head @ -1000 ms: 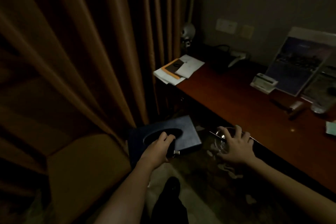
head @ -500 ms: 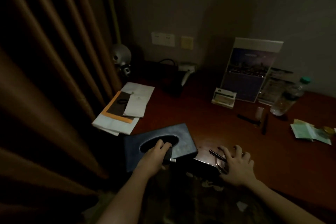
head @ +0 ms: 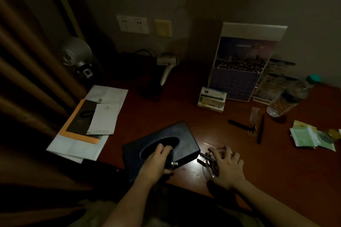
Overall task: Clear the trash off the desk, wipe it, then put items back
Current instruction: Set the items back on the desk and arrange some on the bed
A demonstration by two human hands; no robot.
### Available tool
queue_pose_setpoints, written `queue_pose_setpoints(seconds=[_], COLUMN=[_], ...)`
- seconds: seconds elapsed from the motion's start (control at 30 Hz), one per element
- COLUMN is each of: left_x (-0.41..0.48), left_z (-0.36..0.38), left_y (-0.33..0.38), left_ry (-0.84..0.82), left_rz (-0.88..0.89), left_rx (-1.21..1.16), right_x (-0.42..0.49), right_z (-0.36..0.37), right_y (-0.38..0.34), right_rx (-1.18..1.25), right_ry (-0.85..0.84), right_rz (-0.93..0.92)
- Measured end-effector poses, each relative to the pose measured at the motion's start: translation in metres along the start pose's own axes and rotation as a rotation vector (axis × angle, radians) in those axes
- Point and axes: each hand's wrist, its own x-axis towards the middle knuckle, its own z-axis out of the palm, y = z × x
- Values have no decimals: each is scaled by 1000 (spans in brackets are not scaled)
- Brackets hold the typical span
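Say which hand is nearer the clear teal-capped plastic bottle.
Right. The right hand, over a glass dish, lies down-left of the bottle; the left hand, gripping the dark rectangular tissue box, is farther left.

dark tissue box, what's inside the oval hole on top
Fingers of the left hand hook into the oval opening of the dark blue rectangular tissue box, gripping its near edge. The rest of the opening is black shadow; any tissues inside cannot be seen.

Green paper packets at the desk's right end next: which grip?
Right, probably. The right grip holds the clear glass ashtray but is nearer the green paper packets; the left grip holds the dark rectangular tissue box, farther away.
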Motion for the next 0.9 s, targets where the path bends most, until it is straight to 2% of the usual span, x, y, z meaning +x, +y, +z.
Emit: queue_pose_setpoints(seconds=[0.3, 0.4, 0.53, 0.67, 0.9], left_x=[46, 49, 49, 45, 52], left_z=[-6, -6, -7, -4, 14], left_y=[19, 19, 23, 29, 60], left_ry=[18, 27, 44, 13, -6], left_rz=[-16, -21, -18, -31, 50], left_rx=[-37, -63, -91, -74, -95], right_x=[30, 29, 24, 12, -15], right_z=[1, 4, 2, 2, 14], right_y=[29, 30, 35, 33, 55], right_rx=[7, 13, 48, 88, 169], right_ry=[0, 16, -55, -11, 39], right_rz=[14, 12, 52, 34, 213])
